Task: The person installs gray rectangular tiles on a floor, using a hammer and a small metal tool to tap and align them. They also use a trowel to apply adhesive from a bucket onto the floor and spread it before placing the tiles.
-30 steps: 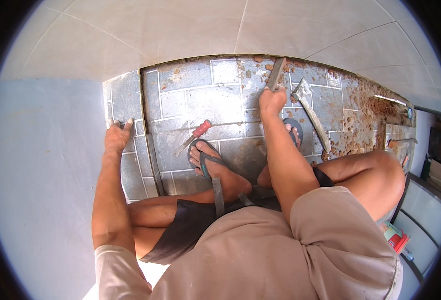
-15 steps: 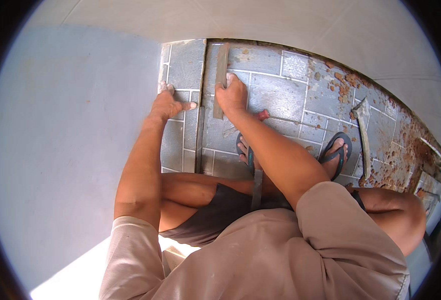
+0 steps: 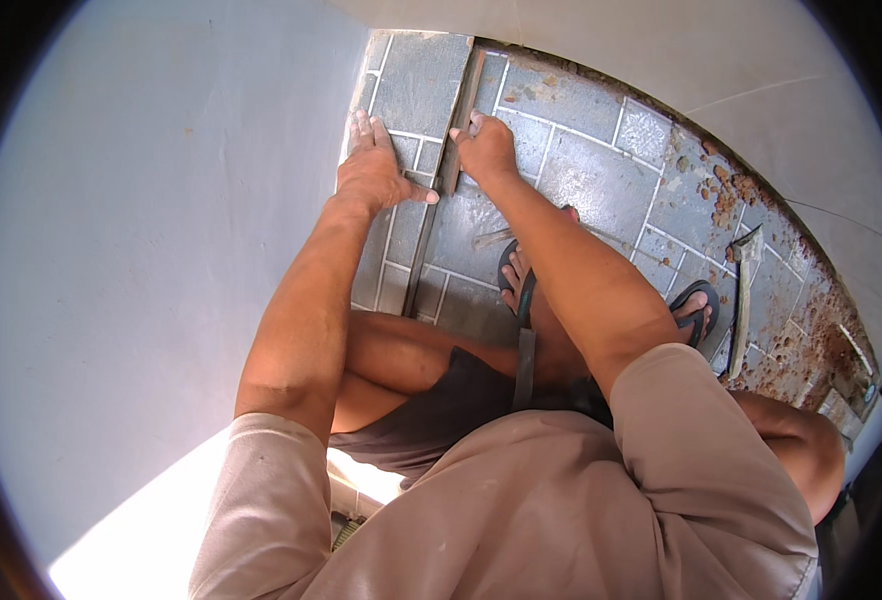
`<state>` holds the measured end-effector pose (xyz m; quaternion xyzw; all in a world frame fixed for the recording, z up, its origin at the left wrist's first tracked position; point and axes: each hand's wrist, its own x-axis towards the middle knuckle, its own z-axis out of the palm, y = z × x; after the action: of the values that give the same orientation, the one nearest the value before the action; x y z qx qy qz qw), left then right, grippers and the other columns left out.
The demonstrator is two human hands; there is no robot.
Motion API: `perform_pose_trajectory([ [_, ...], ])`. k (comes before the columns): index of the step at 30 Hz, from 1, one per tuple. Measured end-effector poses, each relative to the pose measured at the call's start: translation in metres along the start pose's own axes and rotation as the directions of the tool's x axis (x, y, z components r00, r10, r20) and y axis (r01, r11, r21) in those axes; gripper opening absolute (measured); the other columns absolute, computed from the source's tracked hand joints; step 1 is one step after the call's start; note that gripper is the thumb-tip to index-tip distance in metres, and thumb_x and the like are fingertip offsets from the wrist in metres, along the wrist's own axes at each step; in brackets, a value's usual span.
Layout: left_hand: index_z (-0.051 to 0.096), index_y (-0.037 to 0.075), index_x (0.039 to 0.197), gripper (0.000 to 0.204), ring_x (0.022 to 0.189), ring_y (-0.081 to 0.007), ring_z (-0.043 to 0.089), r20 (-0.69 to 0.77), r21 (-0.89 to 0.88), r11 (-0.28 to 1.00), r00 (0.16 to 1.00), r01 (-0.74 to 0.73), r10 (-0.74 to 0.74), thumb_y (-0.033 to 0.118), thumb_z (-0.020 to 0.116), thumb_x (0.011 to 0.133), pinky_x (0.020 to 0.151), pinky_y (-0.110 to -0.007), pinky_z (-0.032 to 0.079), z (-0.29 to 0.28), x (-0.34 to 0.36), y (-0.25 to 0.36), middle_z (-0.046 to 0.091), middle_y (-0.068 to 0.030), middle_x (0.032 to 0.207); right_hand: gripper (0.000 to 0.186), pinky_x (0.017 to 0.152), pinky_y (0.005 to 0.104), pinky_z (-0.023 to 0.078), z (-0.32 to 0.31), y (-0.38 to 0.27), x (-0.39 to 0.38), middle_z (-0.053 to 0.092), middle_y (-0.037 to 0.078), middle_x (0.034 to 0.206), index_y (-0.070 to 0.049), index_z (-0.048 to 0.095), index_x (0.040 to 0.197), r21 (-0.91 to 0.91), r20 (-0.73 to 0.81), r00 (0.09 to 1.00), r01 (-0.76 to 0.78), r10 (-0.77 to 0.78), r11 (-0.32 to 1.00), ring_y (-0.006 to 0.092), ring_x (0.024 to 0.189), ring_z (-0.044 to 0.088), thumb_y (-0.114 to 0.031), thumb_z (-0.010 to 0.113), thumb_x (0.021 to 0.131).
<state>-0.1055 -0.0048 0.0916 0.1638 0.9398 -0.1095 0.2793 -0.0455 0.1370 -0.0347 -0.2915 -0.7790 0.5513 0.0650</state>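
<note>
My left hand (image 3: 373, 172) rests with fingers spread on a grey tiled section (image 3: 423, 75) beside the left wall, its thumb at the section's right edge. My right hand (image 3: 488, 150) is closed on a narrow flat wooden strip (image 3: 475, 75), held lengthwise along that edge, just right of my left hand. The strip's middle is partly under my fingers. Below, a red-handled tool (image 3: 571, 212) with a flat blade (image 3: 489, 239) lies on the tiles by my foot, mostly hidden by my right forearm.
A hammer-like tool (image 3: 739, 310) with a long pale handle lies by my right foot. Reddish rubble (image 3: 731, 185) is scattered along the right of the tiled floor. A pale wall (image 3: 131, 250) rises at the left and another (image 3: 761, 100) beyond the floor. My bent legs surround the near floor.
My right hand moved left with the strip to the tiled section's edge. My left hand shifted its fingers on that section. The view has swung round, putting the floor further right.
</note>
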Motion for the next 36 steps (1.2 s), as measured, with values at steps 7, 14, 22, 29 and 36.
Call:
perform_pose_trajectory([
  [7,0.004,-0.016,0.165,0.169,0.166,-0.0455,0.002,-0.028,-0.015,1.000,1.000,-0.009,0.008,0.068,0.100,0.054,0.132,-0.055,0.025,0.007,-0.003,0.013,0.001,-0.0376,0.174,0.055,0.095,0.0432,0.058,0.010,0.011,0.017,0.075,0.028,0.113,0.008,0.069,0.134,0.189,-0.032,0.998,-0.049,0.056,0.981,0.0397,0.107,0.074,-0.017,0.084,0.087],
  [14,0.004,-0.017,0.165,0.162,0.165,-0.0471,-0.001,-0.020,0.019,1.000,1.000,0.024,-0.024,0.075,0.092,0.065,0.132,-0.056,0.023,0.013,0.001,0.017,0.000,-0.0396,0.174,0.054,0.096,0.0420,0.058,0.016,0.014,0.026,0.075,0.025,0.115,0.007,0.069,0.135,0.250,-0.024,0.992,-0.112,0.121,0.962,0.0362,0.106,0.075,-0.017,0.083,0.089],
  [22,0.004,-0.017,0.165,0.157,0.165,-0.0478,0.000,-0.041,0.013,1.000,0.999,0.018,-0.018,0.074,0.089,0.069,0.131,-0.058,0.022,0.018,0.005,0.015,0.000,-0.0400,0.173,0.052,0.081,0.0382,0.065,0.007,0.009,0.025,0.068,0.021,0.131,0.003,0.063,0.145,0.338,0.123,0.976,-0.210,0.178,0.918,0.0331,0.101,0.076,-0.017,0.075,0.098],
  [29,0.003,-0.018,0.164,0.149,0.165,-0.0487,-0.001,-0.064,-0.014,1.000,0.998,0.018,-0.019,0.071,0.085,0.077,0.130,-0.060,0.021,0.020,0.006,0.014,0.000,-0.0404,0.173,0.058,0.070,0.0346,0.068,-0.014,-0.013,0.023,0.066,0.014,0.129,-0.001,0.045,0.161,0.345,0.282,0.941,-0.282,0.188,0.895,0.0220,0.095,0.072,-0.011,0.063,0.108],
  [36,-0.002,-0.019,0.163,0.144,0.163,-0.0515,-0.010,-0.075,-0.083,0.996,0.996,0.038,-0.044,0.067,0.080,0.082,0.130,-0.066,0.009,0.028,0.008,0.016,-0.006,-0.0406,0.173,0.068,0.068,0.0385,0.070,-0.030,-0.021,0.036,0.071,0.016,0.126,-0.015,0.037,0.168,0.348,0.347,0.920,-0.308,0.183,0.886,0.0247,0.092,0.077,-0.009,0.064,0.106],
])
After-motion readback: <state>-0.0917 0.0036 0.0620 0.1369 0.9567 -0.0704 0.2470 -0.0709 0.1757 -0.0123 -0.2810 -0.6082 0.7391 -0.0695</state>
